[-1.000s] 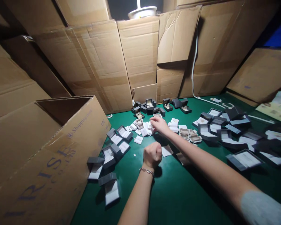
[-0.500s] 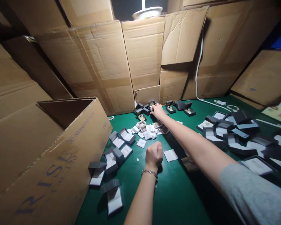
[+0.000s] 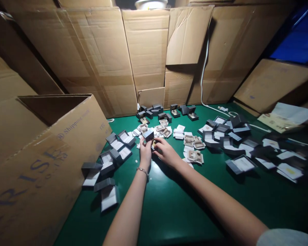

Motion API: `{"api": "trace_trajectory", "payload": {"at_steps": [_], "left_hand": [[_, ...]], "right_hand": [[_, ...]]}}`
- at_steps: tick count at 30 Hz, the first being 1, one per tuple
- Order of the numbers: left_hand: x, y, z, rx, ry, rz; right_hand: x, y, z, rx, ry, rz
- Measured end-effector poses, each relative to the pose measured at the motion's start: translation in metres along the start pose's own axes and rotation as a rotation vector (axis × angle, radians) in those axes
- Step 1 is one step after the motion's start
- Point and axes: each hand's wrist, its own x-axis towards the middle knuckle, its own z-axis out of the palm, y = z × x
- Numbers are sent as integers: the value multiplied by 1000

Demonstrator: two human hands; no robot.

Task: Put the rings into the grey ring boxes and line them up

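My left hand (image 3: 145,155), a chain bracelet at its wrist, is closed round a small dark jewelry box (image 3: 148,135) with its lid raised. The closed fingers of my right hand (image 3: 166,152) grip the right side of this box, by a small yellowish piece inside it. My fingers hide much of the box's inside. Just beyond the hands lie loose white and beige box inserts (image 3: 162,130). Several open dark boxes (image 3: 163,118) with light contents stand farther back on the green table (image 3: 164,212).
On the left is a large open carton (image 3: 74,150), with open white-lined boxes (image 3: 109,198) along it. More dark boxes (image 3: 241,164) and inserts (image 3: 195,156) spread to the right. Stacked cartons (image 3: 146,51) wall off the back; a white cable (image 3: 203,75) hangs down them.
My right hand has come back from the rear boxes towards me and met my left hand. A dark open box is now held between them. The view has shifted to the right.
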Motion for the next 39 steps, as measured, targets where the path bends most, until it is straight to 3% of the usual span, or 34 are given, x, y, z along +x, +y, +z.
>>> {"api": "trace_trajectory", "payload": {"at_steps": [3, 7, 12, 16, 26, 32, 39], "left_hand": [[-3, -1, 0, 66, -54, 25], [-3, 1, 0, 28, -5, -37], [-3, 10, 2, -103, 27, -288], [-5, 14, 4, -143, 6, -318], [-1, 7, 1, -176, -82, -266], [0, 6, -1, -160, -95, -292], [-2, 11, 1, -125, -103, -340]], "right_hand": [[-14, -6, -3, 21, 5, 20], [-27, -6, -15, -135, 9, 173], [-40, 4, -29, -445, -245, 395], [-40, 7, -34, -506, -312, 364], [-44, 9, -25, -474, -271, 266], [-41, 1, -33, -456, -317, 316], [-44, 4, -33, -440, -289, 230]]}}
